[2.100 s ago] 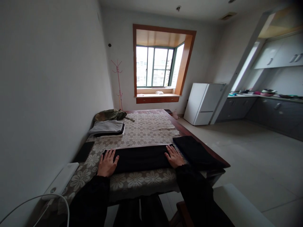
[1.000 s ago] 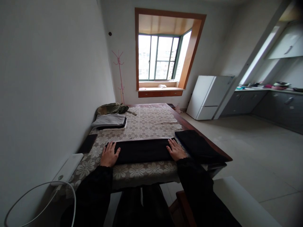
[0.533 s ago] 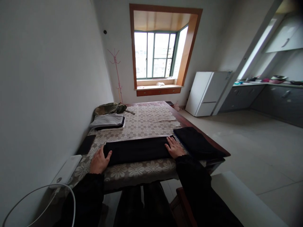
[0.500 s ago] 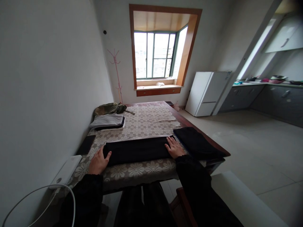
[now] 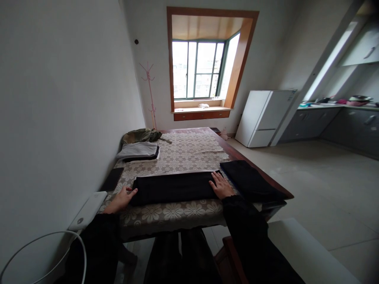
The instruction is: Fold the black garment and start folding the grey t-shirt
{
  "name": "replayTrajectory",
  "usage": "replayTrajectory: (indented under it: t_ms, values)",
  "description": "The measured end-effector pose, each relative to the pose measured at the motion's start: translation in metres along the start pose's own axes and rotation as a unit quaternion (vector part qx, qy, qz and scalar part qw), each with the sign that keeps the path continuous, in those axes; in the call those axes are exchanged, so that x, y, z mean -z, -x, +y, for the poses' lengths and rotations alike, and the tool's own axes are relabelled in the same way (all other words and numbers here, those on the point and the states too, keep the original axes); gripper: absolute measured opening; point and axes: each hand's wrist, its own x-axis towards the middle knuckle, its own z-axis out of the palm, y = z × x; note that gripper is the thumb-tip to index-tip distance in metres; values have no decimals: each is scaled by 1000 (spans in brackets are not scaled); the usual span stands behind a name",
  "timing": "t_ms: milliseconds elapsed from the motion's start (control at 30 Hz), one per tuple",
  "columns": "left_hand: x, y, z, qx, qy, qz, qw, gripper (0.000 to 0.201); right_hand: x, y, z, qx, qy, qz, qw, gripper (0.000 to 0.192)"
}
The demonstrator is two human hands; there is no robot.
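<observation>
A long strip of folded black cloth [image 5: 174, 188] lies across the near part of the patterned tablecloth [image 5: 189, 148]. My right hand [image 5: 222, 186] rests flat on its right end, fingers stretched out. At the left end is my left hand [image 5: 121, 199], thumb and fingers apart, the tips touching the cloth's edge. Just past my right hand lies another folded black cloth [image 5: 250, 180], near the table's right edge. No grip on either cloth shows.
Folded grey and dark clothes [image 5: 139, 150] sit at the far left with a camouflage-green bag [image 5: 140, 135] behind them. Along the left wall are a black flat object [image 5: 111, 179] and a white device [image 5: 88, 211] with a white cable [image 5: 44, 236]. A chair [image 5: 232, 256] stands at the near right.
My left hand has slid outward and back from the top of the cloth's left end to its edge. My right hand stays in place. The view has shifted slightly.
</observation>
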Motion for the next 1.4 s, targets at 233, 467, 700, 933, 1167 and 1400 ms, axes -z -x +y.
replayTrajectory:
  t_ms: [233, 467, 700, 933, 1167, 1400]
  values:
    - [-1, 2, 9, 25, 96, -77, 992, 44, 1, 1, -1, -2, 5, -3, 1000, 65]
    - [-14, 27, 18, 20, 349, -39, 936, 57, 2, 2, -4, -1, 13, 4, 1000, 63]
    - [-27, 44, 26, 26, 463, 31, 885, 60, 17, 9, -18, 3, -39, 53, 998, 57]
    - [-21, 40, 72, -101, 364, 121, 918, 51, 17, 22, -125, 64, -625, -51, 776, 50]
    - [-34, 28, 176, -218, 324, 166, 906, 57, 25, -3, -188, -23, -792, -160, 589, 48]
    - [-94, 65, 262, -467, 293, 21, 834, 53, 70, -19, -114, -33, -810, -224, 540, 65]
